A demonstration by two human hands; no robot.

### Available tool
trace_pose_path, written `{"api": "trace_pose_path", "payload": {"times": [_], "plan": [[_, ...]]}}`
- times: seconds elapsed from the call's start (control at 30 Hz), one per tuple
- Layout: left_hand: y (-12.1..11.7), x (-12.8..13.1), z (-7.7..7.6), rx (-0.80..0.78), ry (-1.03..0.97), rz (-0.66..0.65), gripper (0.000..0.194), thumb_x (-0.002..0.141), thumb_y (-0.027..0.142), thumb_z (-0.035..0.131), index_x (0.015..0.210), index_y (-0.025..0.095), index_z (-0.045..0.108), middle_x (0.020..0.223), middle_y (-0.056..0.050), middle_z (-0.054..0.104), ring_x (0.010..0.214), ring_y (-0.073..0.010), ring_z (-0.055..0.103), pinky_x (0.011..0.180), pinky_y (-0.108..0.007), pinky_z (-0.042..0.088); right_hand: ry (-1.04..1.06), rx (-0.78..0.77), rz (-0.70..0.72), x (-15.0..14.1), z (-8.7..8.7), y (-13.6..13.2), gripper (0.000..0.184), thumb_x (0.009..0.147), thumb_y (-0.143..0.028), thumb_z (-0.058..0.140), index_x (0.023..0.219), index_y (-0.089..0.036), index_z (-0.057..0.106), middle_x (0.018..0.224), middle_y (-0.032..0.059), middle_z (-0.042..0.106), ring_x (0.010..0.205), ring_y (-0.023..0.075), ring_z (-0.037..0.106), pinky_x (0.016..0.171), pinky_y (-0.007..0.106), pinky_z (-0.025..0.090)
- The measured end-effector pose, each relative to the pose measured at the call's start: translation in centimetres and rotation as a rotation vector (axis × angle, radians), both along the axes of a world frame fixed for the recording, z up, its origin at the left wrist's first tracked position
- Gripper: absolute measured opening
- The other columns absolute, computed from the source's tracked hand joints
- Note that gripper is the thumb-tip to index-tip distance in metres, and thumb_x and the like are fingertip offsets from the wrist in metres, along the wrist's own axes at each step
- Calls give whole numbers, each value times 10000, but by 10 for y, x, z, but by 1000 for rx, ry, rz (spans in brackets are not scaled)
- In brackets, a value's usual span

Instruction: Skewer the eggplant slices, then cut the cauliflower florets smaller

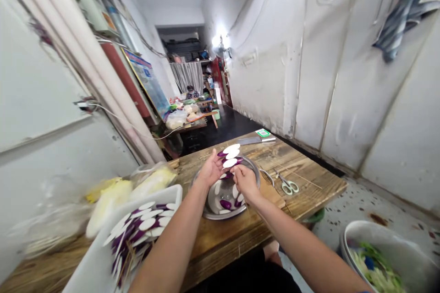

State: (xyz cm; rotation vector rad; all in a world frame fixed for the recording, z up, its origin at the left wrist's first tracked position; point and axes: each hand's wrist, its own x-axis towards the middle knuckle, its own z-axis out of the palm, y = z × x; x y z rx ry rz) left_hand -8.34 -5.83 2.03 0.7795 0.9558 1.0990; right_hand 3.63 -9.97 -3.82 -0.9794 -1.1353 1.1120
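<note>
Several eggplant slices [231,154], white-faced with purple skin, are lined up in my left hand [211,169], its fingers curled behind them. My right hand [245,181] is pinched closed at the near end of this row; its fingers hide what they grip. Both hands are above a round metal bowl [254,167], where more loose eggplant pieces [226,204] lie. Left of my forearm, a white plastic tray [177,194] holds a heap of eggplant slices [147,224] with thin wooden sticks poking out.
A cleaver [250,140] lies by a green-edged code card [263,132] at the table's far end. Scissors [289,187] and thin sticks are on the wooden table [309,178] at right. Plastic bags [151,183] sit at left. A bucket [347,238] with green scraps stands low right.
</note>
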Motion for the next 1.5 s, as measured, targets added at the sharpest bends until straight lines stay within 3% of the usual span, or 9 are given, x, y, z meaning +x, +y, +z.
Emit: {"api": "trace_pose_path", "payload": {"times": [0.2, 0.3, 0.43, 0.57, 0.8, 0.97, 1.17, 1.3, 1.5], "plan": [[3, -7, -6, 107, 99, -64, 521, 847, 583, 456, 978, 125, 667, 897, -143, 709, 859, -229, 672, 803, -383, 518, 371, -43, 71, 6, 8, -7, 261, 781, -450, 517, 759, -191, 536, 408, -116, 374, 274, 41, 252, 295, 180, 166], [8, -7, -22, 265, 589, 57, 362, 743, 490, 639, 817, 140, 703, 858, -125, 712, 843, -228, 659, 791, -328, 496, 581, -73, 81, 16, 13, -8, 240, 753, -431, 571, 791, -203, 506, 416, -134, 372, 267, 30, 249, 297, 173, 175], [6, 5, -45, 525, 1242, -62, 175, 659, 358, 701, 658, 183, 704, 765, -88, 704, 818, -242, 646, 762, -299, 467, 705, -143, 161, 26, 16, -6, 202, 750, -370, 599, 806, -202, 501, 403, -144, 344, 267, 26, 238, 301, 173, 184], [0, 18, -59, 283, 1464, -237, 256, 565, 263, 763, 427, 188, 562, 459, -70, 558, 618, -257, 627, 612, -311, 468, 701, -139, 185, 27, 15, -6, 224, 736, -377, 625, 803, -197, 511, 410, -140, 361, 268, 21, 239, 299, 171, 178], [6, -2, -51, 32, 1056, -382, 158, 698, 266, 700, 627, 183, 586, 432, 6, 541, 330, -98, 414, 357, -195, 285, 653, -167, 220, 25, 16, -7, 247, 681, -367, 663, 771, -187, 519, 402, -135, 381, 263, 15, 242, 296, 167, 166], [18, -18, -34, -28, 540, -42, 257, 788, 351, 652, 669, 173, 511, 462, 26, 512, 308, -37, 325, 327, -143, 153, 573, -176, 237, 23, 16, -7, 258, 684, -396, 654, 768, -192, 521, 397, -137, 373, 262, 15, 242, 299, 165, 157], [28, -26, -23, -5, -1, 316, 99, 800, 201, 656, 807, 131, 587, 625, -16, 607, 418, -41, 476, 382, -128, 328, 272, -120, 285, 16, 12, -11, 316, 694, -475, 614, 782, -178, 548, 371, -129, 371, 254, 21, 221, 290, 171, 122], [26, -22, -16, 73, -161, 321, 71, 838, 147, 587, 867, 101, 633, 776, -77, 679, 646, -126, 639, 556, -216, 516, 177, -101, 312, 13, 10, -13, 333, 700, -499, 587, 770, -176, 548, 365, -125, 366, 262, 23, 214, 294, 173, 118], [25, -24, -15, 80, -206, 362, 90, 804, 118, 615, 889, 124, 646, 833, -81, 697, 756, -164, 671, 679, -288, 560, 118, -126, 342, 12, 12, -12, 302, 696, -482, 598, 720, -185, 549, 361, -118, 349, 276, 30, 204, 307, 182, 123]]}}
